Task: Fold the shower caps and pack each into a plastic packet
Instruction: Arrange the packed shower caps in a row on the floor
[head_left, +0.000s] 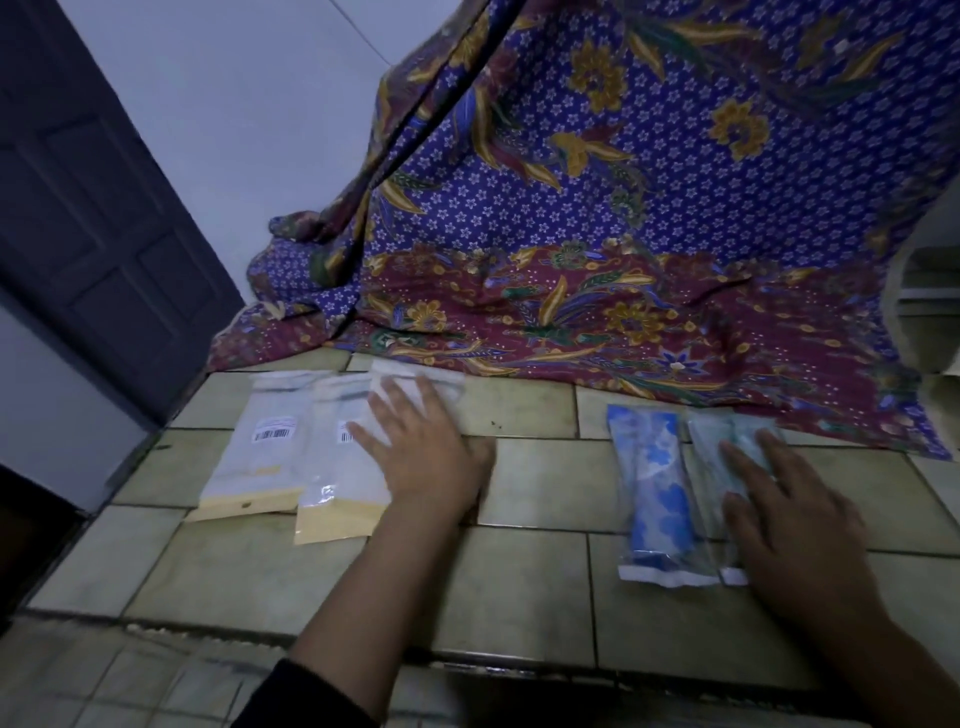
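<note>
Status: looks near the end, judging by layout. Landmark = blue packet (661, 493), a clear packet with a blue-and-white patterned shower cap folded inside, lying flat on the tiled tabletop (519, 582).

Just right of the blue packet: pale green packet (727, 457), also filled. Right hand (789, 525) lies spread and flat on it, fingers extended, pinching nothing.

Well left of the blue packet: three white packets in an overlapping row, first white packet (260, 447) and second white packet (337, 467) with barcode labels and yellowish card ends toward the camera; third white packet (415, 382) mostly under the left hand (421, 452), which is also spread, palm down. Contents of the white ones: cannot tell if filled.

No loose caps visible, so little seems left beyond sealing or tidying.

Surface: beige tiles, dark grout, worn front edge. Behind the blue packet, a purple-and-maroon batik cloth (623, 234) drapes down onto the tiles. Far left: dark panelled door (88, 208), pale wall. Dim light.
</note>
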